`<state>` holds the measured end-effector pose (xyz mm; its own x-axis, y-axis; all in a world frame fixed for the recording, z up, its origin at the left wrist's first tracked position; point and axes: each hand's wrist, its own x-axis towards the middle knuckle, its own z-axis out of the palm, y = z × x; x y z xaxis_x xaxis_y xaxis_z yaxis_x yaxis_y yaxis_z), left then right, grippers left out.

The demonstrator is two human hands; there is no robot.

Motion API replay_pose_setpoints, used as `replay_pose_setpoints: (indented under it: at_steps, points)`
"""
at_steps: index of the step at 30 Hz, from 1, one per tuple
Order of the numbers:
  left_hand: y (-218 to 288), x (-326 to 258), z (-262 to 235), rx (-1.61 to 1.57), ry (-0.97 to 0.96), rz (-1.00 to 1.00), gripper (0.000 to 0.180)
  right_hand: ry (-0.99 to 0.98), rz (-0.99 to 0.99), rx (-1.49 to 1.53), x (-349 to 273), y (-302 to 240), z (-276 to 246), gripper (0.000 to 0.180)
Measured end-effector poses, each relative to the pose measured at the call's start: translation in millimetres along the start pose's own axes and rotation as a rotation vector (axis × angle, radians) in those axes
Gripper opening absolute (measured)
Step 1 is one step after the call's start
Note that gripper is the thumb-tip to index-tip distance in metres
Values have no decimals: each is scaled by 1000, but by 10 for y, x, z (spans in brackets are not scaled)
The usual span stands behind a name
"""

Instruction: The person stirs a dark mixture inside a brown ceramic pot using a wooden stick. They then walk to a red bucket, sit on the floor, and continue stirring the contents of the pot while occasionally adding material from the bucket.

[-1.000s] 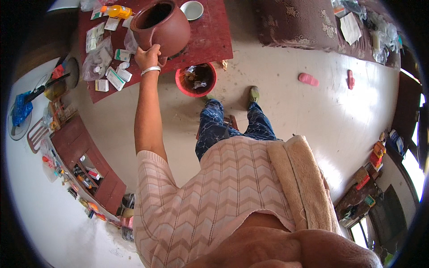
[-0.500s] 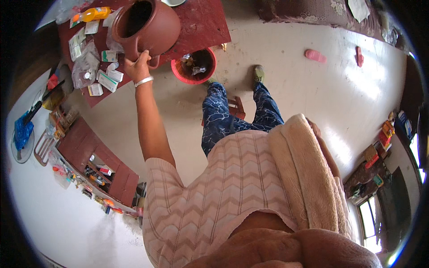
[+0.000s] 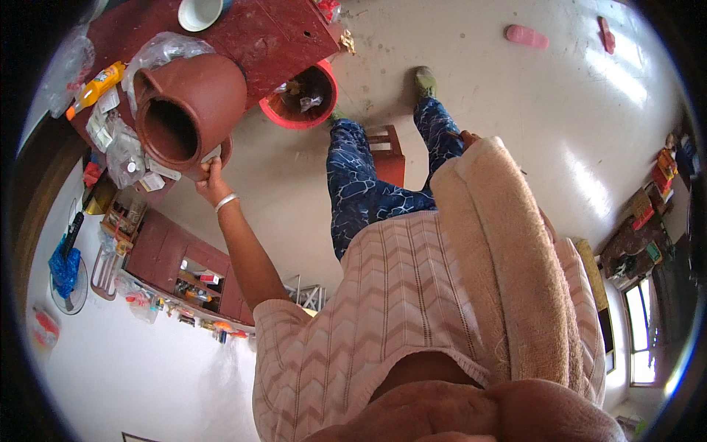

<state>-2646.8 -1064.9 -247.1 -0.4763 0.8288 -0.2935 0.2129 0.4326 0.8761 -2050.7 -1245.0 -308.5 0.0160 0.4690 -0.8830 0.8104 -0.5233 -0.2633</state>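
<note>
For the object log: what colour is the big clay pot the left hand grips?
Reddish-brown clay pot, held by the left hand; head view.

Brown clay pot (image 3: 190, 110) — tilted, mouth open, table edge

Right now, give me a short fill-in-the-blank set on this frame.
1. The left hand grips the rim of a brown clay ____.
2. The wrist of that hand wears a silver ____.
3. The red tub stands on the ____, beside the table.
4. The bottle on the table is ____.

Missing: pot; bangle; floor; yellow
</note>
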Motion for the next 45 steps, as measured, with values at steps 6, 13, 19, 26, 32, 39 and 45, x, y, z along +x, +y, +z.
replay_pose_setpoints:
  at_steps: [6,13,19,26,32,39,45]
  points:
    - [179,-326,203,95,198,-80,28,-39,52,-173,406,8,447,42]
    - [-1593,-1507,341,748,-129,-274,78,49,110,-310,608,21,720,45]
    - [-1850,-2141,1160,1037,-674,-68,74,31,59,-175,870,384,753,44]
    - [-1848,-1662,1361,1144,-808,222,36,166,-12,-148,973,785,844,44]
    - [-1698,-1443,1445,1160,-974,314,22,213,-105,-79,801,1027,659,43]
    - [-1596,-1375,1378,1043,-996,462,19,321,-181,-135,459,888,212,41]
    - [-1480,-1365,1314,1001,-962,550,18,417,-260,-163,310,859,50,39]
